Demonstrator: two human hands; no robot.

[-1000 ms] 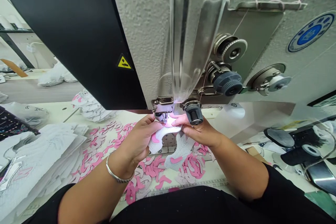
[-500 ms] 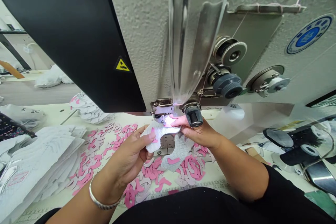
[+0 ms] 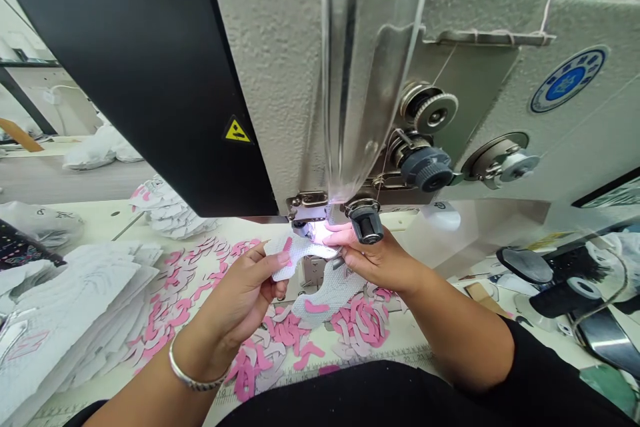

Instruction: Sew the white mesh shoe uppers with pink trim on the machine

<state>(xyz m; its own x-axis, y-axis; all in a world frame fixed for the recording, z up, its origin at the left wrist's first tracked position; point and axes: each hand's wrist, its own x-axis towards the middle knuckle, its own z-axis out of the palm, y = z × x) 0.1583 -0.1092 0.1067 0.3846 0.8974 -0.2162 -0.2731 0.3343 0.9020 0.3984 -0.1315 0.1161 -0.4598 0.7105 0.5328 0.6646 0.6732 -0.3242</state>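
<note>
A white textured fabric piece (image 3: 327,293) with pink patches lies under the lit needle area of a grey sewing machine (image 3: 280,80). My left hand (image 3: 240,300), with a silver bracelet at the wrist, pinches the fabric's left part between thumb and fingers. On the right, my right hand (image 3: 377,257) grips the fabric's edge beside the presser foot, its fingers partly behind a black knob (image 3: 367,221). Something small and metallic shows by my right fingertips; I cannot make out what it is. The needle itself is hidden by glare.
Pink and white cut scraps (image 3: 363,320) lie around the machine bed. Stacked white fabric pieces (image 3: 85,307) are at the left, with another pile (image 3: 170,207) behind. Black thread spools (image 3: 565,297) stand at the right. A measuring tape runs along the front edge.
The fabric and my left hand have shifted slightly left. The head view has tilted, so more of the machine's top shows. Both hands keep their hold.
</note>
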